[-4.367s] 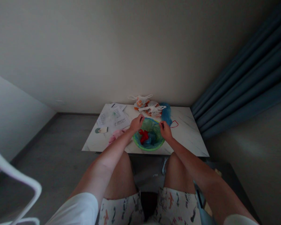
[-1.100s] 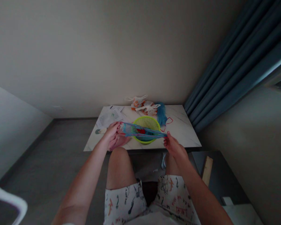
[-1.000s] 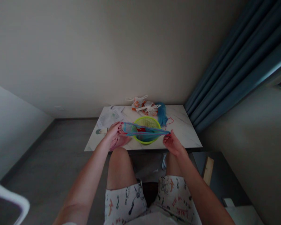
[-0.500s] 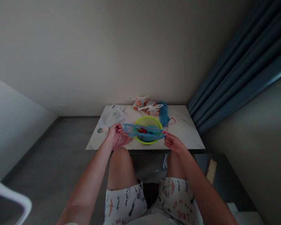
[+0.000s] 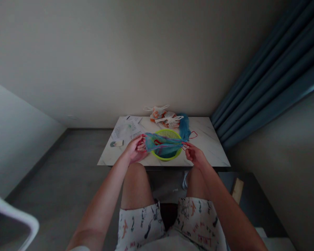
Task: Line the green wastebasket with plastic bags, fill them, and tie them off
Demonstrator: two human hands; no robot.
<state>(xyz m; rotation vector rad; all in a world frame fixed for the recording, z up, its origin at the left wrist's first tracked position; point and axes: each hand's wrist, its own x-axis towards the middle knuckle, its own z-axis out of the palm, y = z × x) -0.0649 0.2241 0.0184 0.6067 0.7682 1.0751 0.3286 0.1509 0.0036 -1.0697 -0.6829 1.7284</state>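
Left grip (image 5: 135, 147) and right grip (image 5: 195, 154) curled

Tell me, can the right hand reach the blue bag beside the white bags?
Probably yes: the blue bag lies beyond the right hand, and the way beside the green basket looks open, but its hold on the stretched bag may hinder it.

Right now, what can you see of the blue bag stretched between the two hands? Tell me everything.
The blue bag looks like thin, see-through plastic, with red showing at both ends. It is drawn out sideways and creased, one end gripped in the left hand, the other in the right hand. It spans the opening of the yellow-green basket; whether it touches the rim I cannot tell.
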